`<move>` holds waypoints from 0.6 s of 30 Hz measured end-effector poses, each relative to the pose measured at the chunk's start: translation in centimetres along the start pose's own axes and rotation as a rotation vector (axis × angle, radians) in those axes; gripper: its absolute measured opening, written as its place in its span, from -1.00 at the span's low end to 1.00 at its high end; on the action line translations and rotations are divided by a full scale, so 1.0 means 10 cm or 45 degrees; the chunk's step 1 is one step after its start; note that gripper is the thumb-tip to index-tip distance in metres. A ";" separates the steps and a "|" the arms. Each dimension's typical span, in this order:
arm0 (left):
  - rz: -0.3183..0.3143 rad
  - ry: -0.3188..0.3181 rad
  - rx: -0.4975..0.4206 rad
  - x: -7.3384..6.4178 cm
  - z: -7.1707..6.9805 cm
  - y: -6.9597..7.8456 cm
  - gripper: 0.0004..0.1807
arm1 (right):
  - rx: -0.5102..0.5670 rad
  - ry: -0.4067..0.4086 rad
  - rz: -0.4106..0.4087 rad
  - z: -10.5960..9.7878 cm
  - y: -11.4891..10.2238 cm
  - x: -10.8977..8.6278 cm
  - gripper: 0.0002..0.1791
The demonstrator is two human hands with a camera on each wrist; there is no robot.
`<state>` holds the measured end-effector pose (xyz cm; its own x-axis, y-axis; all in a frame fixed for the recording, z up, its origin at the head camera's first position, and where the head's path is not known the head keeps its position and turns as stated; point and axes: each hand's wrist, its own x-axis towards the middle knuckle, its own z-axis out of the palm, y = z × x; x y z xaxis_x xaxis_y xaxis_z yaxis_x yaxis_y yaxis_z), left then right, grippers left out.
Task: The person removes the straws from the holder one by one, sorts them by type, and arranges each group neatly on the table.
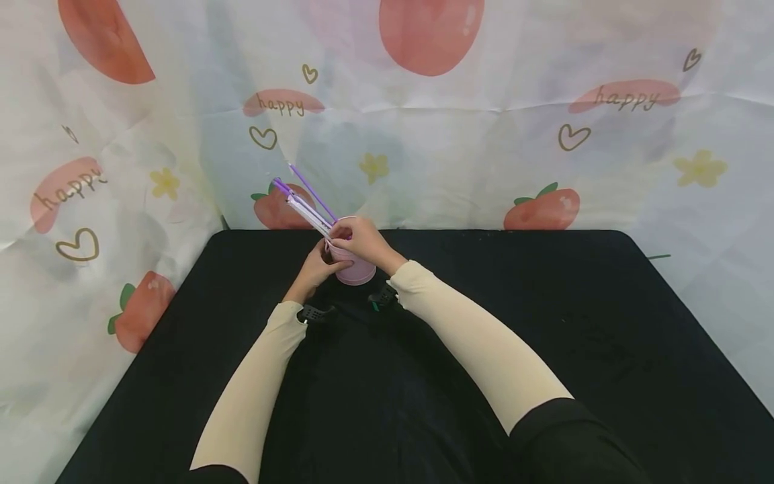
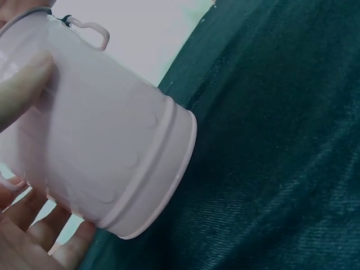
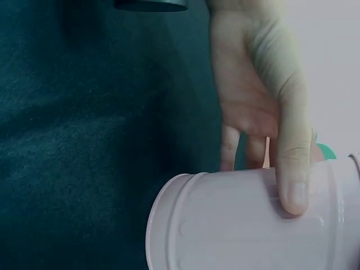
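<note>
Backdrop (image 1: 459,154) with fruit, hearts and "happy" prints covers your left and the far side; black table (image 1: 574,302) in front of it. Left to right: your left sleeve (image 1: 248,390), cream, black strap (image 1: 316,314) at the wrist; then purple and white sticks (image 1: 307,211), slanting up and left out of the pink bucket (image 1: 357,270). Bucket's near the table's far edge, slightly left of middle, between your hands; can't tell if its base fully rests on the cloth. Your left hand (image 1: 314,267) grasps its left side, thumb across the near wall, fingers round the other side. Your right hand (image 1: 365,242) is at the mouth, fingers bent in by the sticks' lower ends, blocking part of the opening; can't tell whether it pinches sticks or rim. Right sleeve (image 1: 478,336), also cream, comes in from your right.
</note>
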<state>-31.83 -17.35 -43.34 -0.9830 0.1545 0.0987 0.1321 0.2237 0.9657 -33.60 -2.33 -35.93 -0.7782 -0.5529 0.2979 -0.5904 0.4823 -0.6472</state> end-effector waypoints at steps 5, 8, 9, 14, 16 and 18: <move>-0.022 0.020 -0.012 -0.02 0.02 -0.02 -0.22 | 0.019 -0.018 0.039 0.00 0.00 0.02 -0.86; -0.019 0.039 -0.059 -0.03 0.04 -0.03 -0.20 | 0.029 -0.024 0.043 -0.01 0.01 0.02 -0.85; -0.017 0.047 -0.088 -0.03 0.05 -0.04 -0.18 | 0.030 -0.025 0.041 -0.01 0.01 0.02 -0.85; 0.005 0.112 -0.173 -0.04 0.07 -0.07 -0.13 | 0.034 -0.029 0.039 -0.01 0.01 0.01 -0.84; 0.006 0.133 -0.157 -0.05 0.07 -0.06 -0.14 | 0.040 -0.030 0.042 -0.01 0.01 0.00 -0.84; 0.000 0.146 -0.126 -0.08 0.06 -0.01 -0.16 | 0.046 -0.033 0.044 -0.01 0.02 0.00 -0.83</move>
<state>-31.00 -16.90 -43.69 -0.9919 0.0423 0.1201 0.1246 0.1266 0.9841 -33.74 -2.22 -35.96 -0.7917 -0.5540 0.2573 -0.5550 0.4765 -0.6818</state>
